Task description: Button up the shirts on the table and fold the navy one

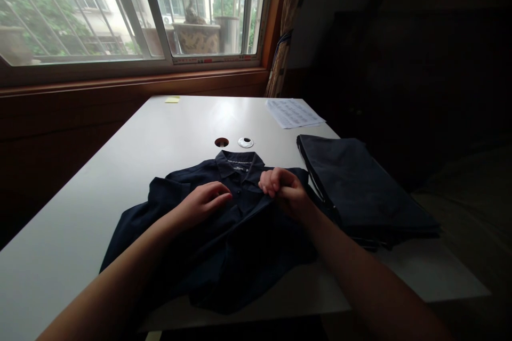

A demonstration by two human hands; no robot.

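A dark navy collared shirt (236,234) lies front up on the white table, its collar (240,162) at the far end. The neck label shows inside the collar. My right hand (284,186) is closed in a pinch on the shirt's front, right of the collar, and the fabric below it looks pulled up in a fold. Over the left side of the shirt front rests my left hand (208,200), its fingers slightly curved and the thumb apart from them. Nothing shows in that hand. The shirt's lower part spreads close to the near table edge.
A stack of folded dark fabric (356,181) lies right of the shirt. Printed papers (294,113) sit at the table's back right, a yellow note (172,99) at the back left. Beyond the collar are a round hole (221,142) and a round cover (245,142).
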